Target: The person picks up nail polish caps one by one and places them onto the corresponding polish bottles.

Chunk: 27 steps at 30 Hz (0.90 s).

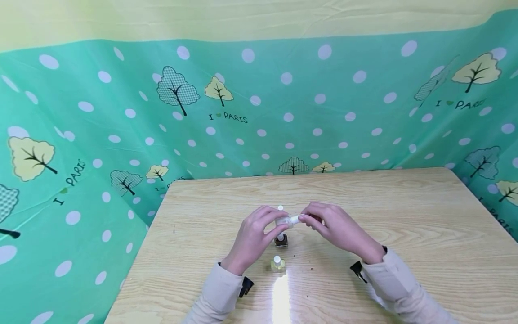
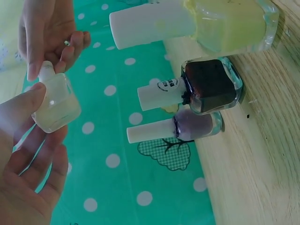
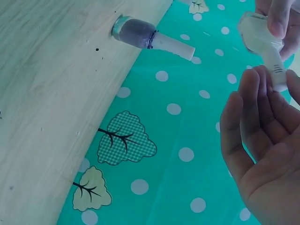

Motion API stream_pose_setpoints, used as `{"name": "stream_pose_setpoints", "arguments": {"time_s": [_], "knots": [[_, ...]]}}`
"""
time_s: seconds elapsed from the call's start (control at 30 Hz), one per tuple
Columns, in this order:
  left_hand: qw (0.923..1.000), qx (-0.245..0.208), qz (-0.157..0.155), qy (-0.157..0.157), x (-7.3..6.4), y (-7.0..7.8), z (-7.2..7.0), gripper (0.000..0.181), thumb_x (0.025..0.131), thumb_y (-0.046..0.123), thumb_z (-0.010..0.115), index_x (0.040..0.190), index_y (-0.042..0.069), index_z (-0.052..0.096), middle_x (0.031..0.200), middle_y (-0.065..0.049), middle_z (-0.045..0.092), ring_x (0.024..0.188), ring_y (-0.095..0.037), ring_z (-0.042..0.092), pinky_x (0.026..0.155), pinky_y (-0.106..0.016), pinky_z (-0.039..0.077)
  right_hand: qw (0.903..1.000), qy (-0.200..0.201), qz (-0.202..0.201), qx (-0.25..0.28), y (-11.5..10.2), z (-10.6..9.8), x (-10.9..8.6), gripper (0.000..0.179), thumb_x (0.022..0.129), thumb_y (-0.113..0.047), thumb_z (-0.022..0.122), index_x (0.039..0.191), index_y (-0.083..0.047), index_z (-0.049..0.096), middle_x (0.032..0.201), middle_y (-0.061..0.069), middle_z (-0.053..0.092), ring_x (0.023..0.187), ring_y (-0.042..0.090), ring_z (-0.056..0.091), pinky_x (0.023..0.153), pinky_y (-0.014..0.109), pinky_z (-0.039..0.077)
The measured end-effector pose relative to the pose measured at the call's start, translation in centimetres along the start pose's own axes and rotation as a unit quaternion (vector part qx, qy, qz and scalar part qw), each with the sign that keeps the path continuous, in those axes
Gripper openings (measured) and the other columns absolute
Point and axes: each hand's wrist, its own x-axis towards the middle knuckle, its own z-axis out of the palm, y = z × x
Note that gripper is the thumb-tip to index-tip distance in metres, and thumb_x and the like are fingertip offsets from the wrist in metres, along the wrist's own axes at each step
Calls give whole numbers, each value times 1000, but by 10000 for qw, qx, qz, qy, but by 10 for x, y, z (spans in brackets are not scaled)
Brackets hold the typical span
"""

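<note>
Over the table, my left hand [image 1: 252, 231] pinches a nail polish bottle [image 2: 58, 105] by its glass body, between thumb and fingers. The polish in it looks whitish and pale, and the bottle is tilted with its white cap [image 3: 275, 70] toward my right hand [image 1: 336, 227]. Thumb and fingertips of the right hand pinch the end of that cap, while its other fingers curl loosely. Below and behind the hands, a dark brown nail polish bottle [image 2: 211, 85] and a purple one [image 3: 135, 33] stand upright, both with white caps. Nearer to me stands a yellow nail polish bottle [image 1: 278, 265].
The standing bottles form a rough line on the light wooden table [image 1: 404, 216], running away from me. A green dotted curtain [image 1: 267, 112] with printed trees hangs behind and beside the table. Small dark specks lie on the wood near the bottles.
</note>
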Motion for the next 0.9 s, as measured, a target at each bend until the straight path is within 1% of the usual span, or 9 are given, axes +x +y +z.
{"name": "stream_pose_setpoints", "arguments": {"time_s": [0.27,0.37,0.47,0.53,0.63,0.7,0.77,0.9], "knots": [[9999,75,78,41,-1,2,2,24,87,20,76,110,11,73,103,3,71,95,-10,65,83,-20,56,9987,-190,464,79,-2,2,1,36,104,-33,51,70,-25,57,61,-13,52,52,2,42,50,21,42],[10000,77,55,22,-1,2,2,24,87,20,77,109,12,73,103,3,71,96,-10,65,83,-20,56,9979,-214,600,150,-2,3,1,38,104,-35,51,68,-25,58,60,-14,52,50,3,43,48,22,42],[10000,59,74,29,0,2,2,24,86,19,77,109,12,73,103,3,70,95,-10,65,83,-21,56,9972,-184,665,288,-2,3,0,35,104,-36,52,72,-24,62,62,-15,53,52,3,46,48,22,43],[9999,58,91,33,0,1,1,24,86,19,77,109,12,73,102,2,70,94,-10,65,82,-21,56,9973,-106,608,407,-1,2,0,27,102,-35,55,81,-22,67,67,-15,57,55,2,50,51,22,46],[9999,78,93,44,1,0,0,25,86,20,77,109,12,73,102,2,70,94,-11,65,82,-21,56,9980,73,294,561,0,2,-1,15,98,-31,63,99,-18,70,79,-13,64,66,1,57,59,22,52],[9999,97,101,69,1,-1,0,25,86,21,77,109,12,73,101,2,70,94,-11,65,82,-22,56,9979,166,29,619,0,2,-2,20,95,-27,68,112,-16,69,89,-13,67,73,2,60,66,22,55],[9999,104,100,85,1,-1,0,25,86,21,78,109,12,74,101,3,70,94,-11,65,81,-23,56,9977,219,-192,616,0,1,-2,24,92,-22,72,115,-16,69,95,-12,67,77,2,61,69,22,56],[9998,106,139,103,1,0,-1,24,86,20,77,109,12,74,100,3,70,93,-11,65,79,-22,56,9974,292,-421,507,0,0,-2,21,90,-17,73,111,-18,70,93,-13,66,75,2,60,66,20,55]]}}
